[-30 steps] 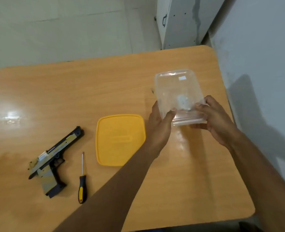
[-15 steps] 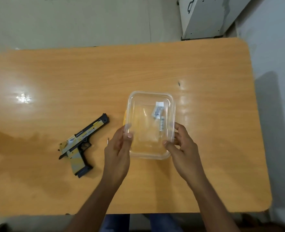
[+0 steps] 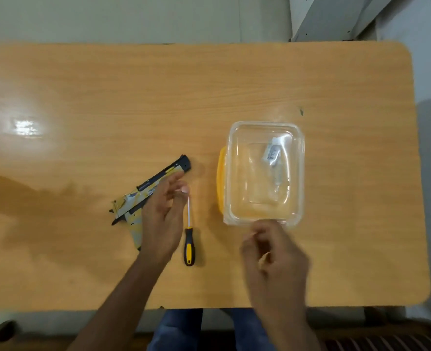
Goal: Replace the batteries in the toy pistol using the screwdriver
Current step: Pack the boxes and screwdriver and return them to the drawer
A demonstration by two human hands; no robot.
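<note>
Head view: the toy pistol lies on the wooden table, partly under the left hand, whose fingers are loosely extended and hold nothing. The screwdriver lies just beside it. The right hand is blurred, fingers loosely curled, near the clear container resting on a yellow lid.

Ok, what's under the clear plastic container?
The clear plastic container sits on a yellow lid; only the lid's left edge shows. Small packets lie inside; their contents are unreadable.

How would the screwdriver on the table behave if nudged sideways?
The screwdriver would probably roll: its thin round shaft and rounded handle lie flat on the smooth, glossy table. It looks small and light, so stiff, and easy to pinch up.
</note>
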